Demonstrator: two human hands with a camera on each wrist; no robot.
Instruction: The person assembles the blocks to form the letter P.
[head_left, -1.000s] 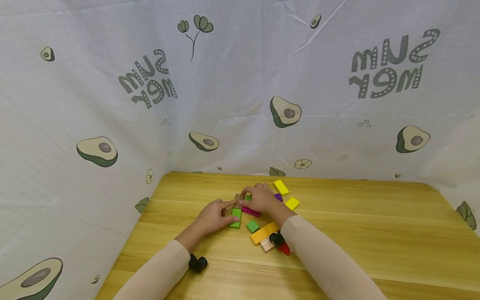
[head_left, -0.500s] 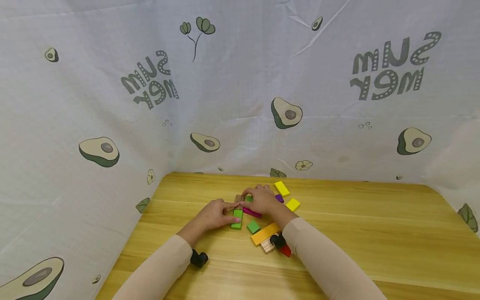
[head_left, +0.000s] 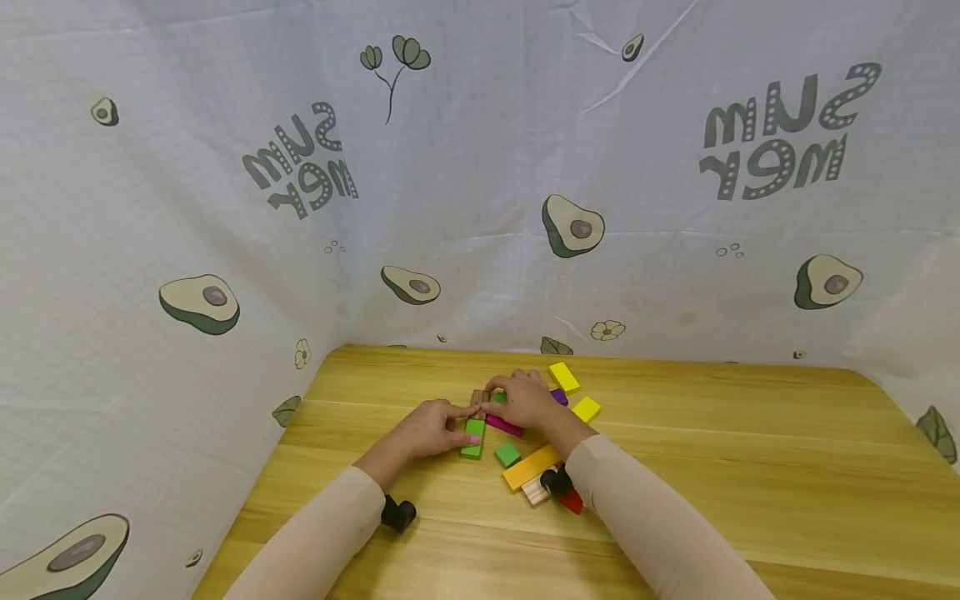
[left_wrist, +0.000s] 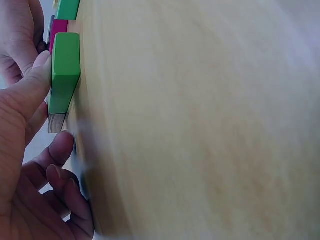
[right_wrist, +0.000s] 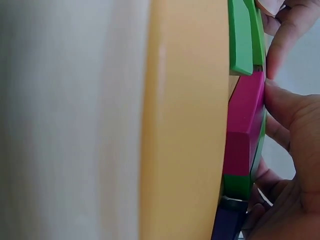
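Light is soft; the table (head_left: pixel 750 475) shines palely near its front edge; both wrist views are partly blurred.

The left sleeve (head_left: pixel 315 529) and right sleeve (head_left: pixel 656 517) are long, plain and pale beige, each accompanied near its cuff by a small black wrist unit, the left camera (head_left: pixel 398 513) and right camera (head_left: pixel 556 481), both rounded.

Both my sleeved forearms (head_left: pixel 318 529) extend forward and converge. Left grip (head_left: pixel 429 429): index finger extended, thumb spread nearer me, remaining fingers loosely curled. Right grip (head_left: pixel 522 398): palm down, index arched, thumb tip near left index tip.
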